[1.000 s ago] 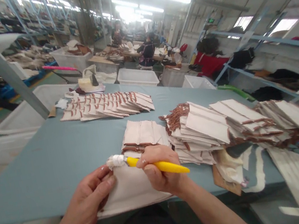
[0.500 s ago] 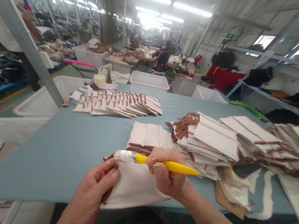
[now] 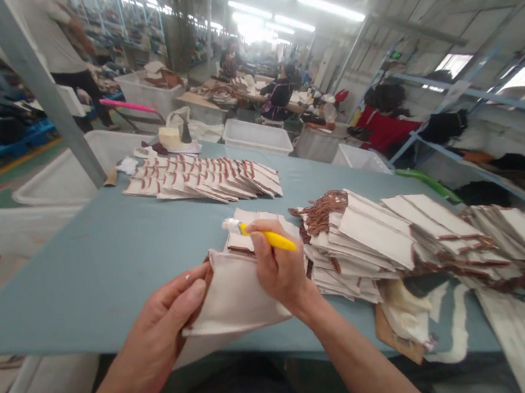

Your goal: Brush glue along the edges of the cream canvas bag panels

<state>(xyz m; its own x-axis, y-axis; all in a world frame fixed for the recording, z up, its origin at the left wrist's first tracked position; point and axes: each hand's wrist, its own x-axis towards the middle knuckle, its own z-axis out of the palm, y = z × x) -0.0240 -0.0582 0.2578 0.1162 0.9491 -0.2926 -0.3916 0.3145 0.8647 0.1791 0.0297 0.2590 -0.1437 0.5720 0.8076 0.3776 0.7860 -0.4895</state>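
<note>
My left hand (image 3: 171, 314) grips the left edge of a cream fabric piece (image 3: 239, 295) with a brown edge, thumb on top. The piece is tilted above the table's front edge. My right hand (image 3: 279, 264) is closed round the yellow handle of a paintbrush (image 3: 277, 240). Its pale, whitish bristles point left and stand above the fabric piece's far edge. Just behind lies a small stack of cream pieces (image 3: 258, 216) with brown edges, partly hidden by my right hand and the brush.
Overlapping cream pieces (image 3: 203, 178) lie across the table's (image 3: 99, 252) far side. Taller stacks (image 3: 375, 234) with brown strips stand to the right, near fabric scraps (image 3: 452, 325). A metal post (image 3: 48, 92) rises at the far left. White bins (image 3: 257, 136) stand around the table; people are farther back.
The brush has lifted off the fabric piece's left corner and moved right and away from me. My left hand has raised and tilted the piece slightly.
</note>
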